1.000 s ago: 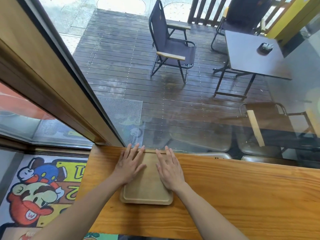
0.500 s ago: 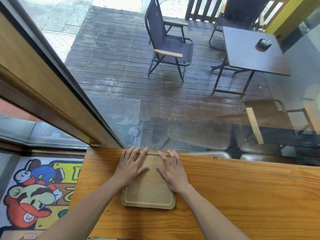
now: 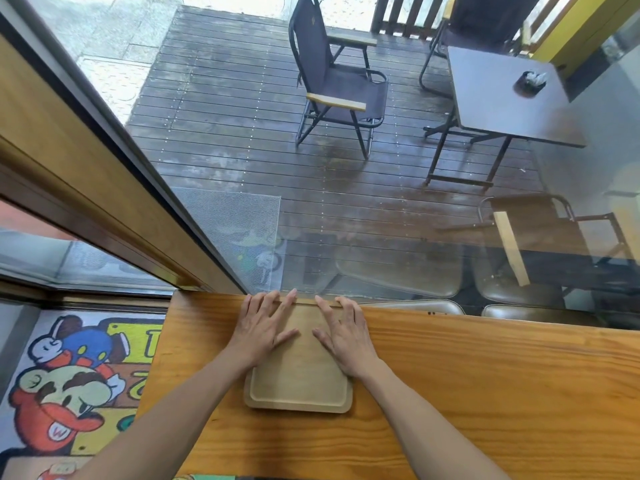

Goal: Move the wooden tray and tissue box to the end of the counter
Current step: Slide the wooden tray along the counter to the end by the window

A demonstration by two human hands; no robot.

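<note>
The tray (image 3: pixel 299 382) lies flat on the counter (image 3: pixel 467 375), near its left end, with its far edge up against the window glass (image 3: pixel 346 202). Both hands rest palm-down on the tray's far half. The left hand (image 3: pixel 261 329) covers the left side, fingers spread and reaching to the far rim, thumb angled inward across the tray floor. The right hand (image 3: pixel 344 332) mirrors it on the right side, fingertips at the far rim, thumb pointing toward the left thumb. Neither grip is closed around anything: the fingers lie flat and apart, pressing on the wood. The tray's near half is bare. A cartoon floor mat (image 3: pixel 72 375) lies below the counter's left end. Beyond the glass, a folding chair (image 3: pixel 337 88) and a dark table (image 3: pixel 505 102) stand on the deck (image 3: pixel 225 116).
</note>
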